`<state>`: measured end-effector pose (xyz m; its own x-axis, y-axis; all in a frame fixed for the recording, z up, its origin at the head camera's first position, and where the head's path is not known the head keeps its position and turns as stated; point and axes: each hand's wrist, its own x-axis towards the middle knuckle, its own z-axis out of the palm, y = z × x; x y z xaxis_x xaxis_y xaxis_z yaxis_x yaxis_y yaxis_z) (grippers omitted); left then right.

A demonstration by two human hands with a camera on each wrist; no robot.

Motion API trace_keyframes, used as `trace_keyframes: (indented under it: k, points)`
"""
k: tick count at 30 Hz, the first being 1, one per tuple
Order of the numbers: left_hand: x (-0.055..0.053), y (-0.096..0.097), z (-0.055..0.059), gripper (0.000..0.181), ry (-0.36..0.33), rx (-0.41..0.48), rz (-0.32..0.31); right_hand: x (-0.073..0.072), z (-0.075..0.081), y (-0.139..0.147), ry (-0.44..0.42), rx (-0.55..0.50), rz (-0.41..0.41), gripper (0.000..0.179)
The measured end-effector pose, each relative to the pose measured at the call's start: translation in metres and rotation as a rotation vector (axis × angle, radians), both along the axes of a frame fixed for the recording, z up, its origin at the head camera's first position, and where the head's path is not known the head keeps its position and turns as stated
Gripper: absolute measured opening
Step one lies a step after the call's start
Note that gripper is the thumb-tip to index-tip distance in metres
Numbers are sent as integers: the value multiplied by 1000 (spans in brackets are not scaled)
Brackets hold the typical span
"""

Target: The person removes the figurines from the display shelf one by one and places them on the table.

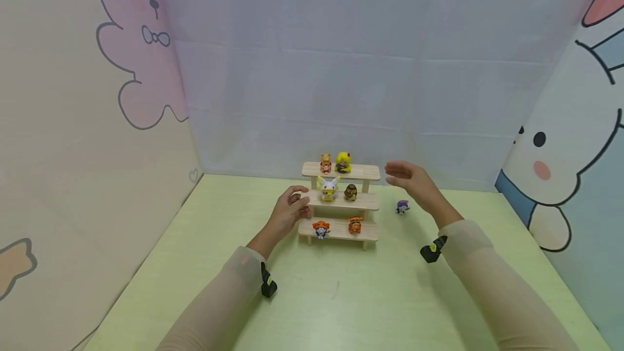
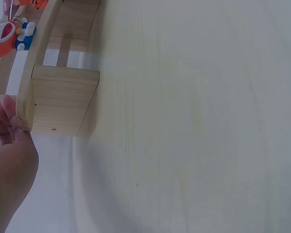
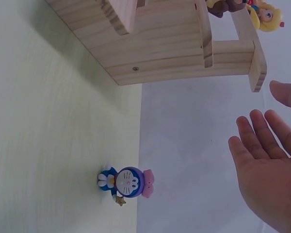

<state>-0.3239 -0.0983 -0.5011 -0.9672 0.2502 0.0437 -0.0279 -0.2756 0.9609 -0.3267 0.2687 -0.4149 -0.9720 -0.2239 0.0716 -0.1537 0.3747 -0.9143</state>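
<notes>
A three-tier wooden display stand (image 1: 338, 200) stands on the table, with small toy figures on each tier. At its left end, my left hand (image 1: 287, 211) grips the end of the middle board with curled fingers; the lower board partly hides the fingertips in the left wrist view. My right hand (image 1: 413, 182) hovers off the right end of the top board, fingers extended and holding nothing. Below it, a blue-and-purple cat figure (image 3: 127, 182) with a pink bow stands on the table, apart from the stand.
The top tier bears a tan figure (image 1: 325, 163) and a yellow-haired figure (image 1: 343, 163). A white-eared yellow figure (image 1: 328, 190) and a brown figure (image 1: 350, 193) occupy the middle. Below are an orange-hatted figure (image 1: 320, 229) and an orange figure (image 1: 355, 225). A pale curtain (image 1: 302, 85) hangs behind.
</notes>
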Motion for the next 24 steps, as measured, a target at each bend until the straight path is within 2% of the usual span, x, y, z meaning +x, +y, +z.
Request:
trace_keyframes:
  k: [5, 12, 20, 24]
  points:
    - [1, 0, 0, 30, 4, 8, -5, -4, 6, -9, 9, -20, -12, 60]
    - [3, 1, 3, 28, -5, -6, 4, -3, 16, -22, 21, -51, -20, 62]
    - [3, 0, 3, 30, 6, -13, -7, -5, 21, -33, 46, -74, 11, 61]
    - [3, 0, 3, 28, 10, -14, 2, -8, 22, -37, 57, -46, 21, 60]
